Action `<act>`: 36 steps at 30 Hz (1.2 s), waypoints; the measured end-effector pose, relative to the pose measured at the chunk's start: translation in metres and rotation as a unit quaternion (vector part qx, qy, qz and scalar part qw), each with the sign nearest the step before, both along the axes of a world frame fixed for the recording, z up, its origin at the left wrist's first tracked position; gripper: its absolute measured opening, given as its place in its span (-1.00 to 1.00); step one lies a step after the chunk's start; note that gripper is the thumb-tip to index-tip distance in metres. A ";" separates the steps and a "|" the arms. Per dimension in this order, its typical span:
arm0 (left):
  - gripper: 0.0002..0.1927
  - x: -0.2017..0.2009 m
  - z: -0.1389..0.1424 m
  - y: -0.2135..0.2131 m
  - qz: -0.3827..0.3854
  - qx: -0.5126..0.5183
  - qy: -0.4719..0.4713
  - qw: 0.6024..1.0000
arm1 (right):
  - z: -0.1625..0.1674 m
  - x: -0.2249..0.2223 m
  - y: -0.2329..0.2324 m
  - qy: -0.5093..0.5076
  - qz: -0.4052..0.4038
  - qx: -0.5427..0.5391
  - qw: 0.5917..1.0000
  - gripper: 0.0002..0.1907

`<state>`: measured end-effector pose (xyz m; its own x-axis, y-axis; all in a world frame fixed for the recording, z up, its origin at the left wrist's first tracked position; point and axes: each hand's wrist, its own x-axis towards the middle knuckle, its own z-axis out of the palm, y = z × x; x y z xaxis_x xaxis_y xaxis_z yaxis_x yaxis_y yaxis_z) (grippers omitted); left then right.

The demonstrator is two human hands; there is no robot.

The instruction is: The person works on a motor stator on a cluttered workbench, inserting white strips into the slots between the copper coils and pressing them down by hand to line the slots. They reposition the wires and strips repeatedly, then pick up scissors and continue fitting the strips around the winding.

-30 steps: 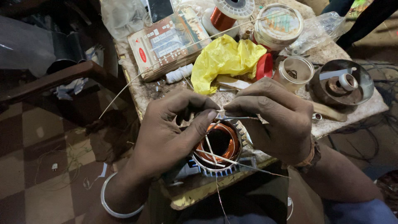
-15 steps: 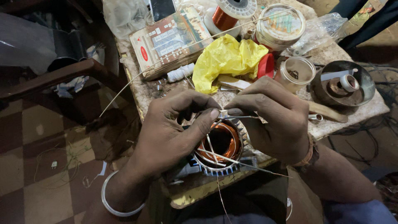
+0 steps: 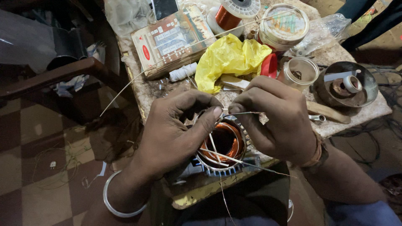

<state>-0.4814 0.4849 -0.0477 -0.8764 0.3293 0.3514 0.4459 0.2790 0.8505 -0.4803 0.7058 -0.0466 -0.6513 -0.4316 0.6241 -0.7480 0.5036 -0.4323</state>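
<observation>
A round motor stator (image 3: 222, 146) with copper windings and a toothed metal rim sits at the near edge of a small cluttered table (image 3: 368, 111). Thin pale sticks and wires cross its opening. My left hand (image 3: 176, 129) curls over its left side, thumb and forefinger pinched on a thin wire (image 3: 240, 113) above the windings. My right hand (image 3: 276, 121) mirrors it from the right, fingertips pinched on the same wire, nearly touching the left fingertips. A metal bangle circles my left wrist, a band my right.
Behind the hands lie a yellow plastic bag (image 3: 230, 58), a printed cardboard box (image 3: 171, 39), a spool of copper wire (image 3: 228, 14), a round lidded tin (image 3: 284, 25), a clear cup (image 3: 299, 73) and a metal bowl (image 3: 345, 86) with tape rolls. A dark chair arm (image 3: 58, 75) stands left over checkered floor.
Both hands stay over the stator with only small finger shifts; the pinched fingertips have drawn slightly closer together on the wire.
</observation>
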 end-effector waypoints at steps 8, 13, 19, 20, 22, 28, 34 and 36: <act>-0.82 -0.002 -0.001 0.000 -0.004 -0.010 0.046 0.999 | -0.007 -0.004 0.000 -0.110 0.000 -0.039 0.993 -0.83; -0.82 0.001 -0.004 -0.004 0.008 -0.012 0.069 0.998 | -0.015 -0.005 -0.005 -0.167 -0.004 -0.081 0.983 -0.79; -0.78 0.006 -0.010 -0.007 0.044 0.028 0.015 0.999 | -0.028 -0.016 0.013 0.004 -0.147 0.060 0.987 -0.89; -0.78 0.006 -0.010 -0.008 0.042 0.026 0.023 0.999 | -0.033 -0.020 0.015 0.002 -0.160 0.078 0.984 -0.89; -0.78 0.007 -0.010 -0.009 0.045 0.016 0.043 0.998 | -0.044 -0.026 0.018 -0.016 -0.177 0.109 0.978 -0.87; -0.83 0.011 -0.013 -0.008 0.069 0.001 0.046 0.997 | -0.051 -0.025 0.016 -0.030 -0.202 0.172 0.964 -0.78; -0.81 0.019 -0.007 -0.004 0.085 -0.042 0.100 0.991 | -0.012 -0.006 0.008 0.092 -0.036 0.046 0.994 -0.75; -0.83 0.027 -0.004 -0.003 0.087 -0.103 0.171 0.976 | -0.004 -0.010 0.005 0.073 0.059 0.029 0.995 -0.74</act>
<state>-0.4548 0.4822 -0.0522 -0.7687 0.2803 0.5750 0.6240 0.5261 0.5777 -0.4898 0.7106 -0.0508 -0.4990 -0.5374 0.6799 -0.8556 0.4302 -0.2879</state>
